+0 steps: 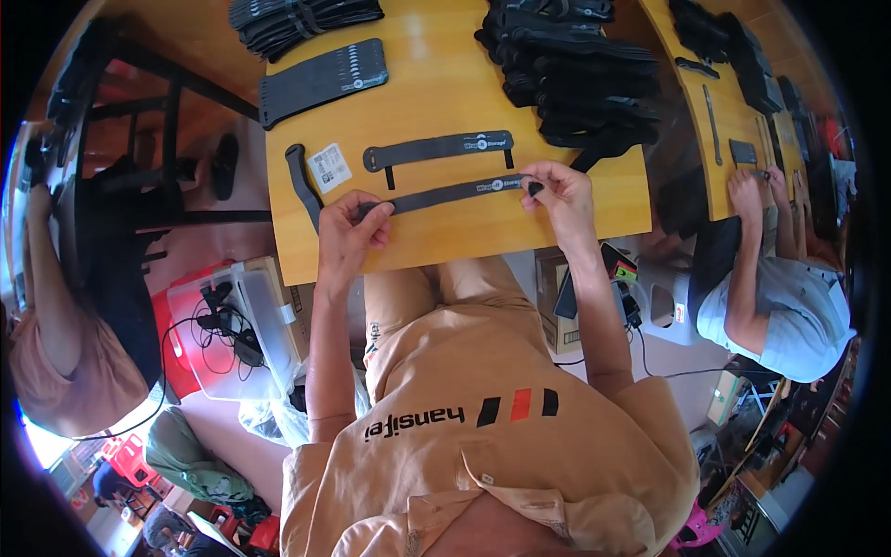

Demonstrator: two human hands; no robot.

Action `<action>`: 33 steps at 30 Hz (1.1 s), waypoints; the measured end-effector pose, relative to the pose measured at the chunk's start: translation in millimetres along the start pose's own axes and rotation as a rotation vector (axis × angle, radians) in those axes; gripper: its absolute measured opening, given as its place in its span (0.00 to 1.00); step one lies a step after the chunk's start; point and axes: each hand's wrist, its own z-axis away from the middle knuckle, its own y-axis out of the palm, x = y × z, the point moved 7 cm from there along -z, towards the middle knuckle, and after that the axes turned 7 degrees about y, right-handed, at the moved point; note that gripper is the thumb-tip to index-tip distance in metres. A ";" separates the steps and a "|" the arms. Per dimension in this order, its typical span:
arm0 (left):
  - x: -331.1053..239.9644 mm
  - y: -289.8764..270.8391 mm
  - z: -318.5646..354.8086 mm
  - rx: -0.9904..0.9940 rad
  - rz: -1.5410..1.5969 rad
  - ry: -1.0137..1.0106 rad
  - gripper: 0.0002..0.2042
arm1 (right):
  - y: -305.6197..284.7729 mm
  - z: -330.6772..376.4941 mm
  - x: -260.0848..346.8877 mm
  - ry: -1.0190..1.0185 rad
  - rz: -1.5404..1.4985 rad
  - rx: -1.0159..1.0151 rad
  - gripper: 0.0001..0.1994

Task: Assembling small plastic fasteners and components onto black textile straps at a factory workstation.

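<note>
A long black strap (450, 193) lies stretched flat across the wooden table (436, 93). My left hand (353, 227) pinches its left end and my right hand (561, 195) pinches its right end. Just beyond it lies a second, wider black strap (436, 148) with a light label patch. A small white printed sticker (329, 167) rests to the left, beside a curved black strap (302, 186).
A fanned row of black straps (320, 79) and a bundle (302, 19) sit at the far left; a big heap of black straps (575, 74) at the far right. A person in grey (780, 297) works at the neighbouring table on the right. A clear bin with cables (232, 330) stands on the floor.
</note>
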 end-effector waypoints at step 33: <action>6.7 -14.0 -45.9 -0.346 -0.235 0.110 0.11 | -1.5 -39.3 -6.8 -0.154 0.315 -0.304 0.09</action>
